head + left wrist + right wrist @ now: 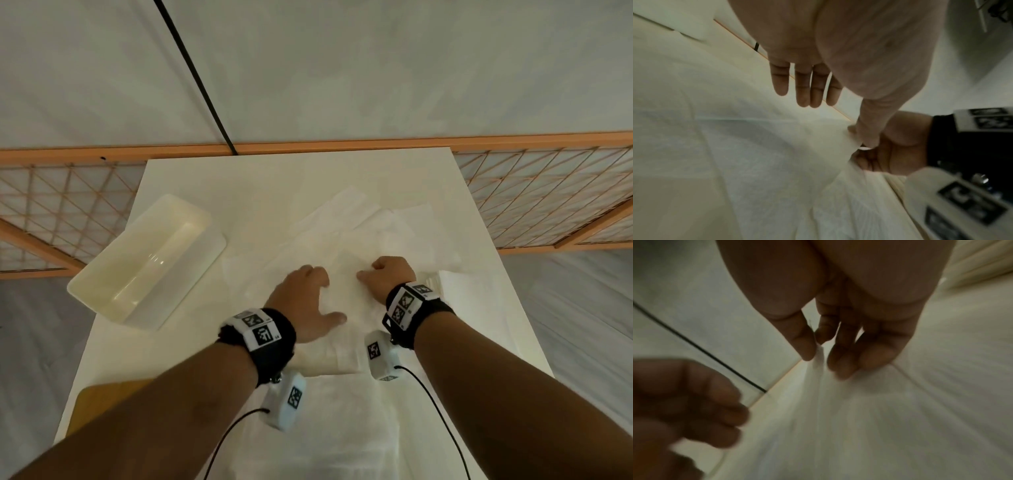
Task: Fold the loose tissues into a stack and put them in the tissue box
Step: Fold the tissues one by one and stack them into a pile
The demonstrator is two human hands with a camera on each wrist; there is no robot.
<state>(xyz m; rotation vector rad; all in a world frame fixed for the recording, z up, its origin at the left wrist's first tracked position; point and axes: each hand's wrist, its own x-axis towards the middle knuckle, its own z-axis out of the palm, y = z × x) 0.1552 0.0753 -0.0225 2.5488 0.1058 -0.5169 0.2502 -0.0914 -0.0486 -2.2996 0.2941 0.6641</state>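
Setting: a pale table (171, 178) stands against a grey wall, with a wooden lattice rail behind it and a black cable running up the wall.
Loose tissues: white loose tissues (346, 236) lie spread and overlapping across the middle of the table, from the near edge to well past the hands.
Tissue box: the open cream tissue box (102, 284) sits at the left edge of the table, its long axis running diagonally from near-left to far-right; nothing is visible inside it.
Left hand: the left hand (303, 301) rests on the tissues with fingers straight and thumb spread, holding nothing.
Right hand: the right hand (390, 275) is just beside it to the right, its thumb and fingers (807, 344) pinching a raised fold of a tissue (819, 356).
Key relation: the box lies to the left of both hands, so the left hand is nearer it; the right would have to cross over.
Judgement: folding looks barely begun, since no neat stack is clearly visible; a paler layered edge at the right may be one, but I cannot tell.
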